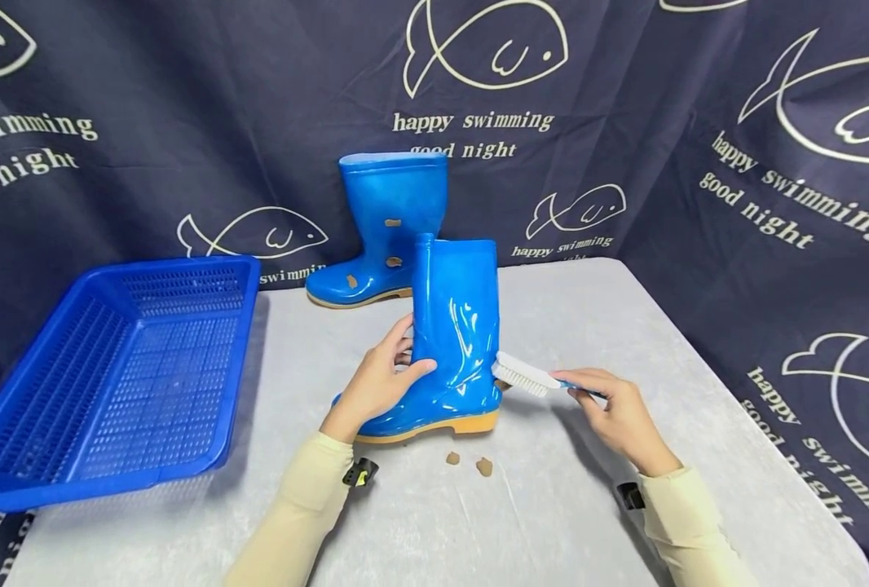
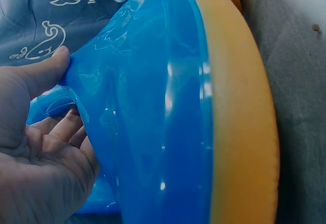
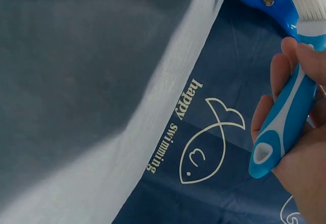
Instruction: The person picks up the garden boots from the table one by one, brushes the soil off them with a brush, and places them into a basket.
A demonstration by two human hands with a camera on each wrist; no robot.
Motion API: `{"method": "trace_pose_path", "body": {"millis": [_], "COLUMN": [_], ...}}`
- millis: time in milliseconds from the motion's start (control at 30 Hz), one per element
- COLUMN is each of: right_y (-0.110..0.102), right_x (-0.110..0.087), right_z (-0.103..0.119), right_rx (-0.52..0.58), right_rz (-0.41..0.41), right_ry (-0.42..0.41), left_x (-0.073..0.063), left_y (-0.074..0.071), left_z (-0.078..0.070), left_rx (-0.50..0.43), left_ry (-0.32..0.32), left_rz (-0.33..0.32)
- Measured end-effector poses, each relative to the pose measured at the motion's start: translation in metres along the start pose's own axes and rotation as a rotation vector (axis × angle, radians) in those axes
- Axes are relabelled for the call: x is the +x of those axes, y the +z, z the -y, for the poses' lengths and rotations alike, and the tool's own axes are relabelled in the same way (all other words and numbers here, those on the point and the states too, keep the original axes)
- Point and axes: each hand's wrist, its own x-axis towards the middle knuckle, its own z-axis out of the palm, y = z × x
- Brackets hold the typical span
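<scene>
A glossy blue rain boot (image 1: 455, 326) with a yellow sole stands upright on the table, toe pointing left. My left hand (image 1: 383, 375) grips its shaft near the ankle, thumb on the near side and fingers round the front; the left wrist view shows the thumb pressed on the blue rubber (image 2: 147, 91). My right hand (image 1: 618, 408) holds a scrub brush by its blue-and-white handle (image 3: 288, 117). The white brush head (image 1: 526, 373) is right at the back of the boot above the heel, where a brown mud lump (image 1: 503, 385) shows. Two brown lumps (image 1: 484, 466) lie in front of the sole.
Behind stands a second blue boot (image 1: 398, 196) with several brown patches on it. At the left is a blue perforated plastic basket (image 1: 232, 359). A dark cloth (image 1: 258, 122) with fish prints hangs behind the grey-white table (image 1: 574, 522).
</scene>
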Motion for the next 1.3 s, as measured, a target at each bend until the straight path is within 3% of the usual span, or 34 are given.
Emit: {"method": "trace_pose_path", "body": {"millis": [233, 467, 633, 967, 1167, 1300], "right_y": [-0.008, -0.018, -0.012, -0.002, -0.002, -0.007], "right_x": [-0.015, -0.011, -0.004, -0.008, -0.018, -0.020], "right_z": [0.003, 0.008, 0.007, 0.007, 0.009, 0.008], "right_rx": [-0.020, 0.092, 0.095, -0.024, 0.019, 0.060], "right_rz": [0.029, 0.029, 0.021, 0.060, 0.083, 0.048], "right_ry": [-0.014, -0.010, 0.006, -0.030, -0.011, -0.005], "left_x": [0.002, 0.002, 0.001, 0.000, -0.001, 0.004], "left_y": [0.000, -0.003, -0.003, 0.000, -0.003, -0.004], "left_z": [0.002, 0.003, 0.002, -0.003, -0.003, -0.005], "left_rx": [0.011, -0.005, -0.009, -0.002, 0.017, 0.032], "left_ry": [-0.002, -0.006, -0.002, 0.015, 0.027, 0.041], "left_rz": [0.012, 0.011, 0.006, 0.003, 0.011, 0.018]}}
